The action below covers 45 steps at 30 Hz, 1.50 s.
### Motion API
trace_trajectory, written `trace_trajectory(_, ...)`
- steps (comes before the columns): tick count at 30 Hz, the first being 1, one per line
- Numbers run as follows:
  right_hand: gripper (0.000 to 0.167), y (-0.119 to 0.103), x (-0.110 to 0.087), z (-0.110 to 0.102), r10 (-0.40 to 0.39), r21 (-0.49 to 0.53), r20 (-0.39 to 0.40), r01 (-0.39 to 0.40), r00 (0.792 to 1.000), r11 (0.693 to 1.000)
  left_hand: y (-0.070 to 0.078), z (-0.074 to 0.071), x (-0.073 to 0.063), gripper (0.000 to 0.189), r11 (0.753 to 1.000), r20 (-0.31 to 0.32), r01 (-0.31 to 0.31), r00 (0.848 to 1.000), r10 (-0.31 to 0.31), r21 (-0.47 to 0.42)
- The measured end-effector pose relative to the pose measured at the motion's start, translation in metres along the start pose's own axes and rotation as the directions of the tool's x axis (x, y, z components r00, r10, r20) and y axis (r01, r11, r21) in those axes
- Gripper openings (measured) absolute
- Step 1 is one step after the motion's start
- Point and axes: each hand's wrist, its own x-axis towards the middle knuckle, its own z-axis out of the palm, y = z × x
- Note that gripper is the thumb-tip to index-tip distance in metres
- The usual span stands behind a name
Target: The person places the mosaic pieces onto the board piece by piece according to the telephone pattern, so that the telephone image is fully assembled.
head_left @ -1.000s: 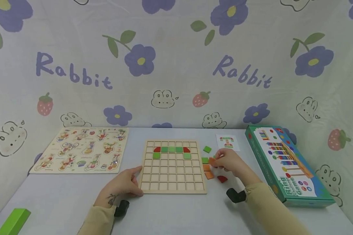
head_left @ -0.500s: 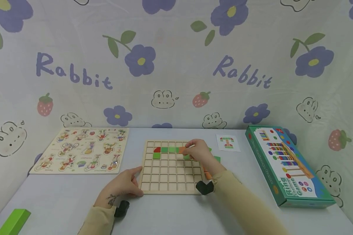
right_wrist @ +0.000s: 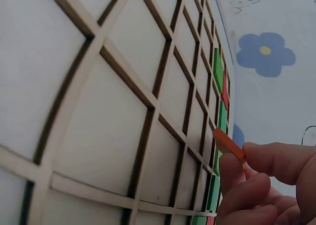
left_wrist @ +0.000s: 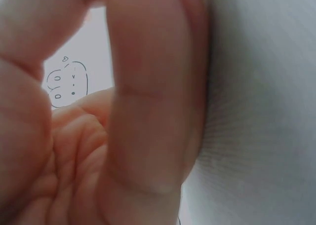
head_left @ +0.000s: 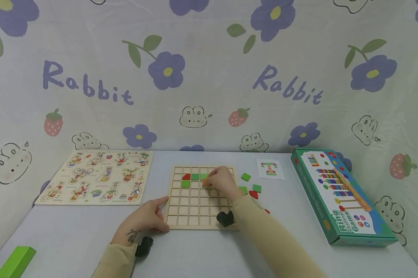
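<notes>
at the lower left of the head frame, a green block [head_left: 16, 262] lies on the table [head_left: 195, 255], well apart from the work. near lower centre we log the left hand [head_left: 143, 218]: index finger and thumb spread, tips touching the left edge of the grid board [head_left: 194, 210], nothing gripped that we can make out. the board lies flat at frame centre. over its upper right part is the right hand [head_left: 222, 180], pinching an orange tile [head_left: 205, 181]; in the right wrist view the tile is tilted, just beside the laid row.

progress: by our count in that wrist view, five green squares [right_wrist: 217, 69] and two red corner pieces [right_wrist: 225, 89] sit in the board. we see no orange seated yet. loose at right of the board: three green tiles [head_left: 245, 177] and two red pieces [head_left: 253, 194], one mostly behind the right sleeve [head_left: 264, 231]; we cannot see what else it covers.

farther up, right of centre, the printed card [head_left: 270, 169] shows an arch, an orange stem and a base. against it we judge the arch laid, stem and base outstanding. a puzzle board [head_left: 97, 179] lies left, a box [head_left: 341, 193] right.
</notes>
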Motion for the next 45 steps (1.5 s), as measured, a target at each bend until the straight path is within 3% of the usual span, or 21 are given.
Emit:
trace_trajectory(13, 0.011, 0.0, 0.005, 0.011, 0.028, -0.158, -0.028, -0.032, 0.999, 0.987, 0.0, 0.0, 0.0, 0.095, 1.0, -0.004, 0.004, 1.0, -0.004, 0.004)
trace_trajectory(21, 0.009, -0.004, 0.005, 0.015, 0.038, -0.278, -0.061, -0.053, 0.997, 0.959, -0.001, 0.0, 0.001, 0.095, 1.0, -0.001, 0.001, 1.0, -0.001, 0.002)
trace_trajectory(29, 0.036, -0.008, 0.005, 0.017, 0.043, -0.366, -0.08, -0.069, 0.996, 0.928, -0.001, 0.001, 0.001, 0.094, 1.0, -0.005, 0.012, 1.0, -0.012, -0.005)
trace_trajectory(33, 0.041, -0.009, 0.004, 0.018, 0.022, -0.404, -0.081, -0.053, 0.996, 0.913, -0.001, 0.001, 0.001, 0.094, 1.0, -0.009, 0.012, 1.0, -0.012, -0.004)
trace_trajectory(36, 0.036, -0.008, 0.004, 0.018, 0.008, -0.389, -0.082, -0.04, 0.997, 0.92, -0.002, 0.001, 0.001, 0.094, 1.0, -0.011, 0.009, 1.0, -0.009, -0.005)
trace_trajectory(40, 0.009, -0.007, 0.0, 0.009, -0.025, -0.247, -0.073, 0.007, 0.997, 0.969, -0.002, 0.0, 0.0, 0.094, 1.0, -0.012, 0.01, 1.0, -0.011, -0.008)
trace_trajectory(43, 0.03, -0.003, -0.007, -0.004, -0.074, -0.111, -0.063, 0.067, 0.995, 0.992, 0.0, 0.001, -0.001, 0.094, 1.0, -0.015, 0.019, 1.0, -0.019, 0.008)
trace_trajectory(45, 0.034, 0.003, -0.011, -0.014, -0.103, -0.013, -0.044, 0.103, 0.994, 0.995, 0.001, 0.001, -0.001, 0.093, 0.999, -0.017, 0.028, 0.999, -0.028, 0.018)
